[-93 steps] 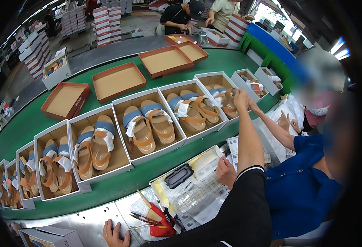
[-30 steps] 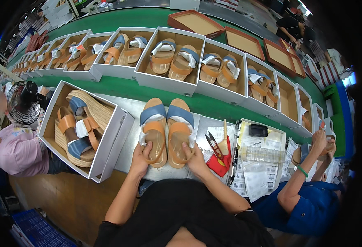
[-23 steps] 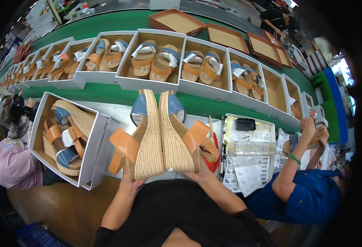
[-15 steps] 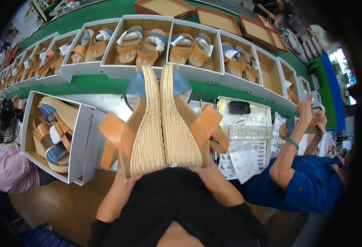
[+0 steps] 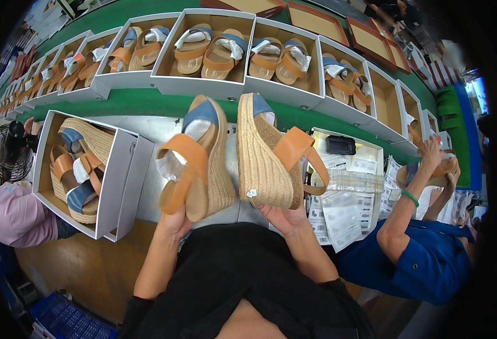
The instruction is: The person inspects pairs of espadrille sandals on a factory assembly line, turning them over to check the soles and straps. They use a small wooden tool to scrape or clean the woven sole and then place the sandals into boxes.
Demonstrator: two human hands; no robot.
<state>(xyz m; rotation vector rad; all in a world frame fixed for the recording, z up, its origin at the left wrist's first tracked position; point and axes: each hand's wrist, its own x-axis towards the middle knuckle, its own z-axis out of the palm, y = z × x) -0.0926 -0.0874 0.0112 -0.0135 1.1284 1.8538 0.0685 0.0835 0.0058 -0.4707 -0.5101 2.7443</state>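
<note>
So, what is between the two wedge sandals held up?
Nothing: in the head view a narrow gap separates the left sandal from the right sandal, showing only grey tabletop.

The bare table strip [image 5: 163, 127] ahead is free; an open box [image 5: 84, 169] blocks the left, a paper tray [image 5: 347, 181] and a co-worker's arm [image 5: 412, 209] the right.

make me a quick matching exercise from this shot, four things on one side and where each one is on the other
Things:
1. left hand
2. right hand
3. open box of wedge sandals
4. small black device

Places:
A. on the papers right of the raised shoes
B. under the rope-soled wedge with the loose tan strap
C. under the wedge showing its blue toe band
D. on the worktop, left of the raised shoes

Pairs: 1-C, 2-B, 3-D, 4-A
</note>
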